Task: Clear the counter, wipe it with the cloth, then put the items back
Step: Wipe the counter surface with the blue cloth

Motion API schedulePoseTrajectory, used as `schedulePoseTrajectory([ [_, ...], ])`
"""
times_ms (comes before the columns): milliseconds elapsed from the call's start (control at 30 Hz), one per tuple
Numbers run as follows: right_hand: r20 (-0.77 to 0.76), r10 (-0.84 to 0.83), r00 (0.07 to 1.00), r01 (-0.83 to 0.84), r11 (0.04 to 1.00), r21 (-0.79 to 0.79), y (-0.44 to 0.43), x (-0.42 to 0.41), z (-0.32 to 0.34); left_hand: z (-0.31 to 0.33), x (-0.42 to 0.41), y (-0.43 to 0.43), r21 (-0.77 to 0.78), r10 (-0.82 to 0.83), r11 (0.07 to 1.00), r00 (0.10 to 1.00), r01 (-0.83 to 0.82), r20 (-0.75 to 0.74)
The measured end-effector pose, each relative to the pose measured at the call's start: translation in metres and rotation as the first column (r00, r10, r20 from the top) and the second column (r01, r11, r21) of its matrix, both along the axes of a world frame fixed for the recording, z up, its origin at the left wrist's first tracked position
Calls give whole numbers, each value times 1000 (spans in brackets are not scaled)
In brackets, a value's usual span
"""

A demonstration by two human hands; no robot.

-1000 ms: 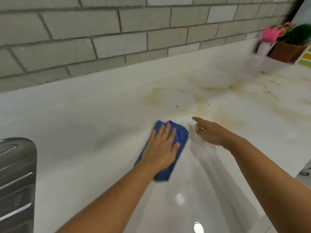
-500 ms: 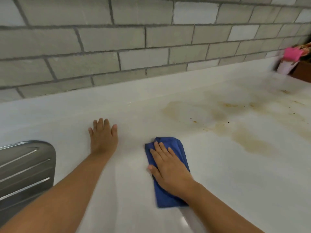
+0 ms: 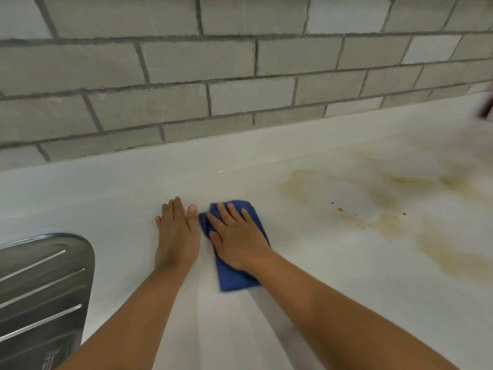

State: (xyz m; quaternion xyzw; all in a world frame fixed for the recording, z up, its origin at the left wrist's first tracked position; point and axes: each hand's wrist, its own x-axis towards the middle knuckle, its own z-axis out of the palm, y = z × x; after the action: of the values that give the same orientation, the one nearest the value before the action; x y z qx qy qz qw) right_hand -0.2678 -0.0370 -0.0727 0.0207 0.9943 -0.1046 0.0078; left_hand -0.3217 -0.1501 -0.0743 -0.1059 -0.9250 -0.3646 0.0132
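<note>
Pressing flat, right hand covers folded blue cloth.

No text, label, brand or number can be read. A faint stamped mark sits on the steel draining board near the lower left corner, but it is too small and blurred to make out.

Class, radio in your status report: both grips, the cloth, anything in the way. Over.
Left grip flat on counter, holding nothing. Right grip pressing blue cloth flat, fingers straight. Brown stains lie right of cloth, unwiped.
</note>
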Motion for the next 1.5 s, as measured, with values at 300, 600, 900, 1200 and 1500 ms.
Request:
schedulePoseTrajectory([
  [300,-20,-157,987,156,986,-52,95,-96,3,-3,-3,-1,-119,-7,993,1000,5,-17],
  [600,-94,-330,939,333,943,17,57,-13,-4,-7,-6,4,-244,-24,970,998,10,-55],
  [900,-100,-223,970,212,971,-108,90,-106,8,-6,-6,2,-215,-13,977,998,0,-58],
  [1200,20,-545,838,542,837,77,157,-8,2,-3,-5,5,-276,-13,961,999,2,-36],
  [1500,12,-184,983,183,982,52,71,-73,-1,-8,-7,5,-288,0,958,997,-21,-73],
])
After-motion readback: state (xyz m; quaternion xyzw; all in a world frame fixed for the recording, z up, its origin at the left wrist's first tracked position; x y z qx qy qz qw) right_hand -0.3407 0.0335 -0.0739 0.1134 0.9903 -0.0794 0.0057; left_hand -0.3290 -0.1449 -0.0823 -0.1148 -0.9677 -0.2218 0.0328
